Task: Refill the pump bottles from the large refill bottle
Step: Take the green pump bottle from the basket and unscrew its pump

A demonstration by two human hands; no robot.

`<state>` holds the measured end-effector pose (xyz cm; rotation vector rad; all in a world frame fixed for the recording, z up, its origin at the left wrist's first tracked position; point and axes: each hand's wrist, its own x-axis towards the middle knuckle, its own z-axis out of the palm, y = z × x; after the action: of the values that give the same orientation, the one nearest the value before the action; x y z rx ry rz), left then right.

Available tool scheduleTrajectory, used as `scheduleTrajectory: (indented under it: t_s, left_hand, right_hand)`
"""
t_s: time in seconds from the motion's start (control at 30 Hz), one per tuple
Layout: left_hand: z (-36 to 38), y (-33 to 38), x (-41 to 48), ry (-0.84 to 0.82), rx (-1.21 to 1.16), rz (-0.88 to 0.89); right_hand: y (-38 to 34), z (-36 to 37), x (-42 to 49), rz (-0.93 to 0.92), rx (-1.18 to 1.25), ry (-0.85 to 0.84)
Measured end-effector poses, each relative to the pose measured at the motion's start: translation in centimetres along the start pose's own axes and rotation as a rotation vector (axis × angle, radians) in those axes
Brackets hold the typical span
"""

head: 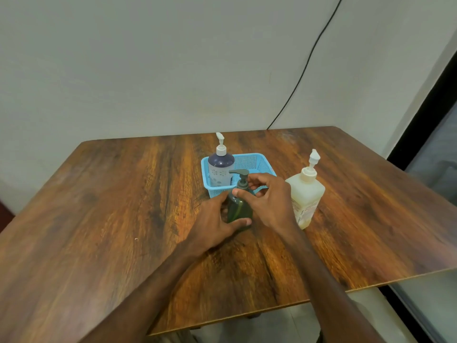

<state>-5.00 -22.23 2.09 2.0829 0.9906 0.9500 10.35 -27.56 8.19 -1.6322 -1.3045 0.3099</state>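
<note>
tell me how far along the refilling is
Barely started. Done: nothing visible; every pump is on. In hand: the left hand holds the green bottle, the right hand pinches its pump collar, probably to unscrew it. Left: pouring from the refill bottle, then the purple bottle in the basket.
</note>
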Motion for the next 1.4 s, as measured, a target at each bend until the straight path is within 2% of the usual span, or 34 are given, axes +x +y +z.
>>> scheduleTrajectory:
  t_s: [0.1, 0.2, 0.37, 0.47, 0.6, 0.7, 0.8, 0.87, 1.03, 1.1, 1.27, 1.4]
  left_hand:
    - [-0.2, -0.1, 0.1, -0.001, -0.029, 0.005]
    - [-1.0, -0.1, 0.4, -0.081, -0.036, 0.011]
    - [-1.3, -0.1, 1.1, -0.150, 0.032, 0.047]
    - [-1.1, -0.2, 1.2, -0.142, 0.037, 0.044]
    - [-1.0, -0.6, 1.3, -0.145, 0.041, 0.040]
    - [-1.1, -0.5, 1.3, -0.149, 0.031, 0.026]
    - [-1.1, -0.3, 1.1, -0.154, 0.018, 0.031]
    - [-1.0, -0.3, 1.0, -0.162, 0.016, 0.021]
    - [-1.0, -0.2, 0.9, -0.167, 0.018, -0.005]
    - [-1.0, -0.1, 1.0, -0.168, 0.029, 0.007]
    - [-0.9, 0.1, 1.2, -0.179, 0.005, 0.003]
    - [-0.1, 0.6, 1.6, -0.209, -0.043, 0.004]
  right_hand:
    - [0.4, -0.3, 0.5, -0.051, -0.006, -0.060]
    - [1.0, -1.1, 1.0, -0.080, 0.014, -0.174]
    - [1.8, -1.7, 1.4, -0.021, 0.065, -0.360]
    - [1.6, -1.7, 0.9, -0.001, 0.082, -0.222]
    - [1.2, -1.0, 0.5, -0.080, 0.059, -0.041]
    - [1.5, -0.7, 0.5, -0.054, 0.056, -0.056]
    - [1.6, -0.8, 0.1, 0.038, 0.107, -0.216]
    - [1.4, -0.7, -0.4, 0.052, 0.168, -0.245]
    - [0.3, 0.0, -0.7, 0.068, 0.073, 0.003]
    - [0.3, 0.0, -0.7, 0.056, 0.098, 0.010]
    - [0.9, -0.5, -1.3, 0.053, 0.159, -0.164]
    - [0.9, -0.3, -1.4, 0.060, 0.093, 0.051]
